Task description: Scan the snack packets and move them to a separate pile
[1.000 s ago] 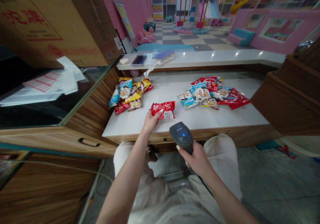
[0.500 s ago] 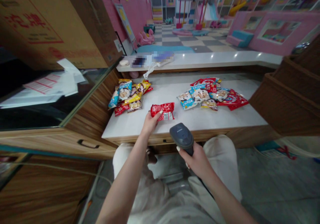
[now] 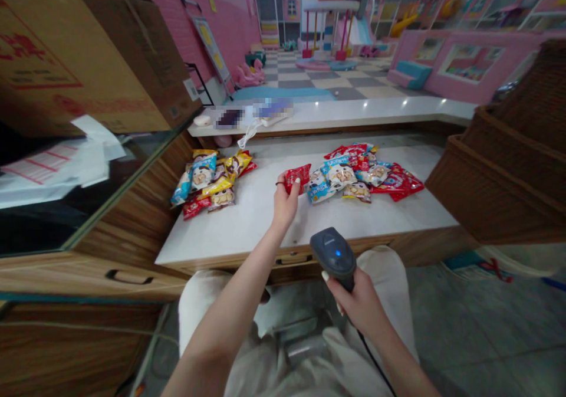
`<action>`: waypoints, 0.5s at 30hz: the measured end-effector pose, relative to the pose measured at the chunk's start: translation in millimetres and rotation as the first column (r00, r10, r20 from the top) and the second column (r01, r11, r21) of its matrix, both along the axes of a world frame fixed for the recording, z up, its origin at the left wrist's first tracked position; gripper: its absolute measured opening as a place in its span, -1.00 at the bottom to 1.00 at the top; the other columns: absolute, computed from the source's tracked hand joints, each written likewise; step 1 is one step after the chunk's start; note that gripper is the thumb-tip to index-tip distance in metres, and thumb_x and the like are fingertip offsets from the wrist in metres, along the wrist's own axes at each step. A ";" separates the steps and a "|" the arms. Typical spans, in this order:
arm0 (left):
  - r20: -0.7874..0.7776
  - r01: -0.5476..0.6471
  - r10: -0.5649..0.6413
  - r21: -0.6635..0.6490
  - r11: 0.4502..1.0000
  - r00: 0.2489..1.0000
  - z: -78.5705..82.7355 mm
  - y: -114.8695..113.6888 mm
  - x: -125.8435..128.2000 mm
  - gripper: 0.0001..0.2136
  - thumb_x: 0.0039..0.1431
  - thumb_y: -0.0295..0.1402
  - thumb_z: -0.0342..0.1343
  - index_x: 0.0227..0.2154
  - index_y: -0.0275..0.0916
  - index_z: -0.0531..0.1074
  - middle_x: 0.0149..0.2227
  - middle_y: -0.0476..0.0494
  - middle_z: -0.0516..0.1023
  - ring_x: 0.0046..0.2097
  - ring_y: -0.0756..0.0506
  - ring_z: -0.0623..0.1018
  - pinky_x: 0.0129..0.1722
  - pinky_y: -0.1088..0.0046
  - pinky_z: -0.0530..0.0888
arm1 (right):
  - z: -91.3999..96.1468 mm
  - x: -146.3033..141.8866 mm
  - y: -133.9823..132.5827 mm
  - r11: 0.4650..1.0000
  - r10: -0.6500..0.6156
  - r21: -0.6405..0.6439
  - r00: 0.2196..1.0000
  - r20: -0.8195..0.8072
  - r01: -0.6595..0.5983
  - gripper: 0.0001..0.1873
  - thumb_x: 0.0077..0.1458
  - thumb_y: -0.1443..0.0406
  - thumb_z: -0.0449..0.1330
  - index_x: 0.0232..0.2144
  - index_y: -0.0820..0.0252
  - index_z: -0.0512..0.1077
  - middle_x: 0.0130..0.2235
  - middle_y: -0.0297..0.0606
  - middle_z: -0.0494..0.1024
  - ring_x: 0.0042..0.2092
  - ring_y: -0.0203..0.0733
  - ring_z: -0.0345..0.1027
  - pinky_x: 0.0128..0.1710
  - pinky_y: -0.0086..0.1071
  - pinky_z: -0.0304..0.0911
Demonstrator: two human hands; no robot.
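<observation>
My left hand is closed on a red snack bag, with the thumb across its front. The bag is just left of a pile of snack bags in blue, red and white wrappers on the right part of the white desk. In my right hand is a dark barcode scanner, gripped by its handle, its head pointing away from me. A blue light glows on the scanner's top. Another pile of snack bags, yellow, blue and red, lies at the desk's left side.
A large cardboard box and loose papers rest on the glass-topped counter at left. Brown woven baskets stand at right. Along the raised white ledge lie blurred-out devices and a white cable.
My left hand has carried the red snack bag rightward and away from me, up to the right pile. The scanner's blue light has come on. The camera view has shifted slightly.
</observation>
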State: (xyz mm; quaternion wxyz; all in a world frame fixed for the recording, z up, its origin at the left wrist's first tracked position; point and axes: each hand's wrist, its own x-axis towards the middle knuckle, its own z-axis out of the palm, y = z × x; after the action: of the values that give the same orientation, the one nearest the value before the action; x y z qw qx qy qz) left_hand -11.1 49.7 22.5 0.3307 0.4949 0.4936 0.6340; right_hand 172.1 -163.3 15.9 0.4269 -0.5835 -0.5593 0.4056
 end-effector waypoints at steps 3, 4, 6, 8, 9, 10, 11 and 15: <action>-0.204 0.038 -0.014 0.110 0.993 0.979 19.5 25.0 46.1 -0.56 0.53 -0.25 0.08 0.38 -0.16 0.39 0.20 -0.29 0.67 0.20 -0.25 0.65 0.31 0.19 0.51 | 7.0 8.8 1.9 1.000 -0.020 -0.014 0.999 -0.028 0.020 -0.72 0.12 0.05 0.31 -0.50 -0.02 0.41 -0.69 -0.37 0.39 -0.49 0.01 0.50 -0.58 -0.36 0.28; -0.275 0.066 -0.021 0.156 0.986 0.961 25.8 33.8 61.6 -0.55 0.54 -0.28 0.06 0.40 -0.16 0.37 0.26 -0.31 0.64 0.27 -0.26 0.62 0.35 0.19 0.48 | 8.6 12.4 2.3 0.999 -0.029 -0.016 0.999 -0.027 0.029 -0.72 0.11 0.05 0.31 -0.51 -0.02 0.40 -0.69 -0.37 0.37 -0.49 0.01 0.49 -0.59 -0.36 0.26; -0.439 0.156 -0.041 0.230 0.961 0.898 36.3 50.9 91.0 -0.53 0.54 -0.36 0.04 0.44 -0.17 0.34 0.38 -0.35 0.54 0.39 -0.26 0.53 0.43 0.18 0.41 | 8.9 20.5 2.6 0.998 -0.056 -0.015 0.998 -0.026 0.055 -0.73 0.11 0.05 0.31 -0.52 -0.01 0.41 -0.70 -0.38 0.35 -0.50 -0.01 0.47 -0.61 -0.38 0.22; -0.626 0.266 -0.059 0.242 0.933 0.778 43.0 65.7 116.7 -0.50 0.53 -0.43 0.03 0.46 -0.19 0.34 0.44 -0.36 0.47 0.47 -0.24 0.45 0.49 0.17 0.34 | 5.8 29.4 2.0 0.996 -0.087 -0.013 0.996 -0.032 0.087 -0.72 0.13 0.04 0.32 -0.49 0.01 0.45 -0.70 -0.40 0.33 -0.53 -0.06 0.42 -0.62 -0.39 0.19; -0.715 0.314 -0.063 0.224 0.923 0.696 44.7 71.4 127.8 -0.50 0.52 -0.46 0.02 0.46 -0.20 0.35 0.46 -0.36 0.46 0.49 -0.23 0.43 0.52 0.17 0.30 | 3.6 33.9 1.5 0.995 -0.094 -0.021 0.995 -0.039 0.093 -0.72 0.15 0.04 0.32 -0.47 0.03 0.47 -0.70 -0.42 0.33 -0.56 -0.09 0.38 -0.63 -0.40 0.17; -0.795 0.353 -0.066 0.191 0.916 0.603 45.6 75.8 137.4 -0.50 0.52 -0.48 0.00 0.45 -0.22 0.37 0.47 -0.36 0.46 0.51 -0.22 0.41 0.55 0.16 0.26 | 1.4 38.2 1.0 0.995 -0.098 -0.035 0.994 -0.041 0.097 -0.71 0.17 0.03 0.32 -0.44 0.06 0.50 -0.69 -0.42 0.35 -0.59 -0.12 0.33 -0.64 -0.40 0.15; -0.862 0.385 -0.077 0.143 0.912 0.501 45.8 78.8 145.6 -0.50 0.52 -0.49 0.01 0.44 -0.23 0.39 0.47 -0.36 0.46 0.51 -0.23 0.40 0.57 0.14 0.23 | -0.4 42.1 0.6 0.995 -0.081 -0.062 0.996 -0.038 0.078 -0.70 0.19 0.03 0.33 -0.42 0.08 0.52 -0.68 -0.42 0.37 -0.61 -0.16 0.29 -0.65 -0.40 0.16; -0.969 0.463 -0.183 -0.088 0.882 0.165 44.8 79.2 161.4 -0.36 0.42 -0.25 0.29 0.47 -0.35 0.35 0.54 -0.46 0.32 0.58 -0.35 0.29 0.61 0.01 0.13 | -4.5 50.8 -0.3 0.994 -0.065 -0.091 0.997 -0.031 0.062 -0.65 0.21 0.00 0.36 -0.39 0.15 0.58 -0.67 -0.40 0.41 -0.64 -0.19 0.23 -0.66 -0.40 0.15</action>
State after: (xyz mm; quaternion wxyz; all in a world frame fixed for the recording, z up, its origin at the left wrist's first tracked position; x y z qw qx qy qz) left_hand 150.3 128.9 67.3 0.0275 0.9036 0.3956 0.1623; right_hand 222.9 -163.6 11.4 0.4223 -0.6128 -0.5141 0.4264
